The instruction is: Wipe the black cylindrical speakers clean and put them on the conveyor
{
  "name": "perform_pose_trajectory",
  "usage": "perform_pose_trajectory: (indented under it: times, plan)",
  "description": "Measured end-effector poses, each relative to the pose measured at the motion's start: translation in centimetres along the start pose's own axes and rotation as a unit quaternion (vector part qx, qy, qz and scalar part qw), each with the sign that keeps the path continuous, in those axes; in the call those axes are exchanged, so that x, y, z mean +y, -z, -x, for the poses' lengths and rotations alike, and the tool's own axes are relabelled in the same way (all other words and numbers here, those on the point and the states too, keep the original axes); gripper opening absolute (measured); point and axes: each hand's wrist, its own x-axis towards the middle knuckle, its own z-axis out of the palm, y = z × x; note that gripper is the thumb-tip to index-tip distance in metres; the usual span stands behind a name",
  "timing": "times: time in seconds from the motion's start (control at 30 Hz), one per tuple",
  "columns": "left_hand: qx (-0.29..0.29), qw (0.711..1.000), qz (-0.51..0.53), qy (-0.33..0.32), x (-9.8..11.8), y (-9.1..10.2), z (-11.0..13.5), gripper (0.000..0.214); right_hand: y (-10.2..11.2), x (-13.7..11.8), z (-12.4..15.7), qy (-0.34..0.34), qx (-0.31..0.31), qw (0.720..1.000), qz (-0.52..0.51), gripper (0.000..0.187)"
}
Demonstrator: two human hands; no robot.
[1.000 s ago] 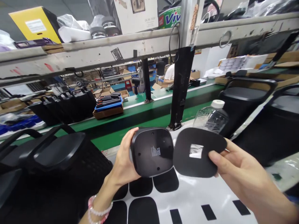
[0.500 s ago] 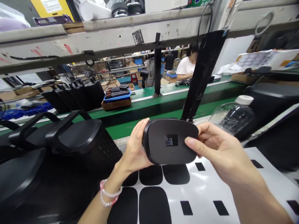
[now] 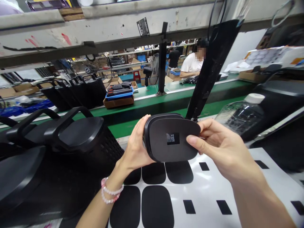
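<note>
My left hand (image 3: 136,146) grips a black rounded housing (image 3: 163,116) from its left side; most of the housing is hidden. A thin black rounded pad (image 3: 163,152) lies against its facing end, and my right hand (image 3: 219,144) pinches the pad's right edge between thumb and fingers. Along the top and right, the pad stands off the housing. In its middle, a dark rectangle with small pale print (image 3: 173,138) shows. Below both hands is a white glossy sheet (image 3: 204,196) bearing black rounded pads (image 3: 157,205) and small black rectangles (image 3: 189,206).
Black basket-like units with handles (image 3: 78,136) crowd the left. A clear bottle with a white cap (image 3: 242,114) stands at right, near more black units. Behind runs a green conveyor (image 3: 128,125) with a box of dark tools (image 3: 120,98). A slanted black post (image 3: 211,69) rises ahead; a co-worker (image 3: 191,63) sits beyond.
The pad's upper right part has come away from the housing, so more of the housing's top edge shows. Both hands keep their holds. The view has tilted slightly downward.
</note>
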Motion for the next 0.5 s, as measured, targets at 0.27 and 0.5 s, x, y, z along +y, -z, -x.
perform_pose_trajectory:
  times: [0.27,0.5]
  plan:
    - [0.005,1.000,0.004,-0.014,-0.04,0.09,-0.14,0.116,-0.15,0.04,0.01,0.006,-0.006,1.000,0.002,0.025]
    - [0.007,1.000,0.002,-0.014,-0.04,0.01,-0.18,0.115,-0.26,0.17,0.04,0.000,-0.007,1.000,0.006,0.025]
